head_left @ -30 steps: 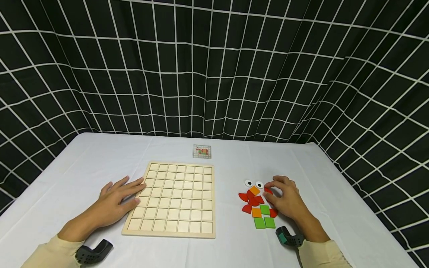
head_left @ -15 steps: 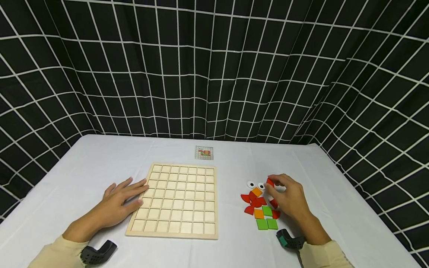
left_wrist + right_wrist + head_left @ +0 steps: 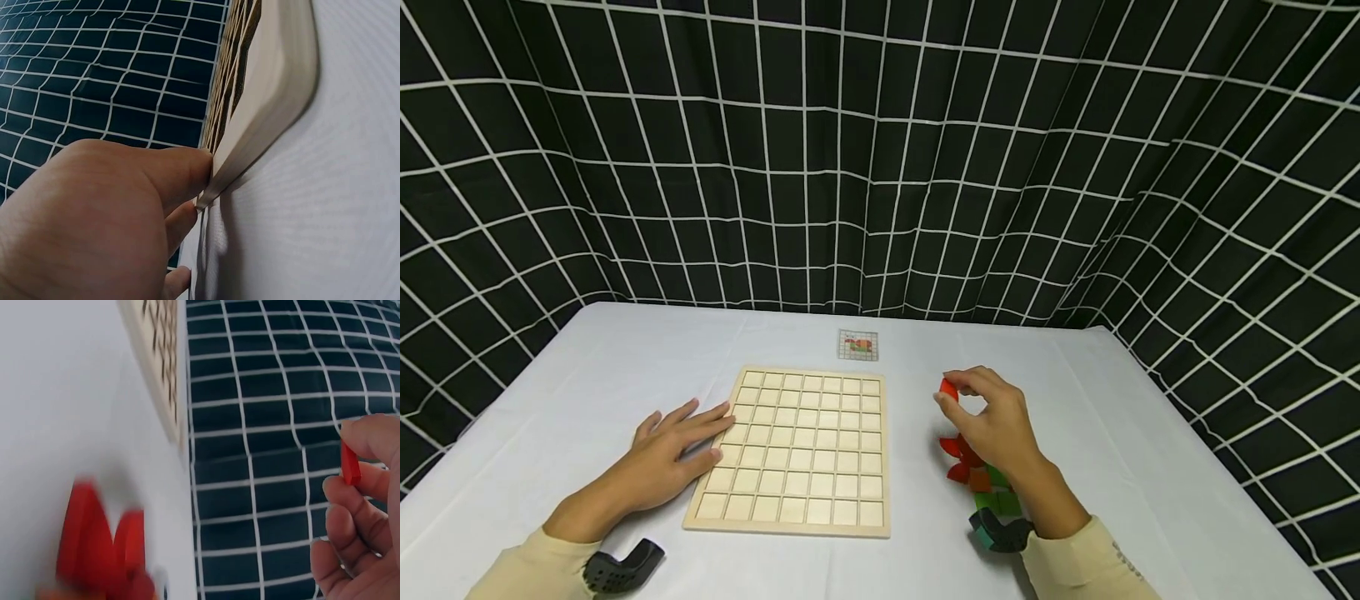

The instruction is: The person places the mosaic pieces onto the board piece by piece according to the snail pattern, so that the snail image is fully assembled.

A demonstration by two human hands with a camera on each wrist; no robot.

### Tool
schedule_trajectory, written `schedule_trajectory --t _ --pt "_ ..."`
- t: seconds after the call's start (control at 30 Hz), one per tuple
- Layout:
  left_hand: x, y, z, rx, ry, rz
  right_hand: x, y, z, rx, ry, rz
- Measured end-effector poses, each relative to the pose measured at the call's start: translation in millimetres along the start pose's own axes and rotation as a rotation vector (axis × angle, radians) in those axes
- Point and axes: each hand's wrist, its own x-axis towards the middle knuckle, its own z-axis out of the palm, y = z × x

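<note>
A light wooden grid board (image 3: 805,450) lies flat on the white table. On its left edge rests my left hand (image 3: 662,458), with the fingers spread and the thumb and fingertips at the frame; the left wrist view shows the thumb (image 3: 181,172) against the board's side. My right hand (image 3: 992,417) pinches a red tile (image 3: 950,389) between thumb and fingers, raised above the table to the right of the board. In the right wrist view that red tile (image 3: 350,464) is seen edge-on. Below the right hand are loose red tiles (image 3: 958,450), partly hidden by it.
Green tiles (image 3: 998,502) and an orange tile (image 3: 980,480) lie under the right wrist, in its shadow. A small picture card (image 3: 858,344) with a grid pattern lies beyond the board. Black curtains (image 3: 850,167) with white grid lines stand behind the table.
My right hand has picked up a red tile from the pile and carried it left, toward the board. My left hand stays on the board's edge.
</note>
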Motion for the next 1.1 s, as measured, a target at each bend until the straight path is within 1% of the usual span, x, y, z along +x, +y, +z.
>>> schedule_trajectory --t 0.23,0.37,0.47,0.67,0.77,0.87,0.97,1.1 --pt "0.4 0.2 0.0 -0.002 0.01 0.006 8.3 -15.7 23.7 0.072 0.02 -0.016" --pt "0.3 -0.3 0.0 0.006 0.012 0.013 13.1 -25.4 39.2 0.107 0.018 -0.025" --pt "-0.2 -1.7 0.2 0.013 0.01 0.012 16.8 -32.6 51.2 0.137 -0.001 -0.008" --pt "-1.2 -2.8 2.2 0.008 0.01 0.009 18.9 -43.1 71.7 0.165 -0.048 0.044" --pt "-2.0 -2.5 1.9 0.005 0.012 0.004 18.3 -45.4 80.0 0.165 -0.069 0.053" --pt "-1.9 -2.0 1.2 0.006 0.013 0.005 17.5 -44.9 87.2 0.16 -0.084 0.044" --pt "-1.4 -1.9 0.4 0.005 0.013 0.01 15.7 -41.6 94.4 0.175 -0.1 0.04" --pt "-2.0 -3.1 -0.7 0.007 0.011 0.015 11.3 -35.8 103.6 0.182 -0.133 0.058"
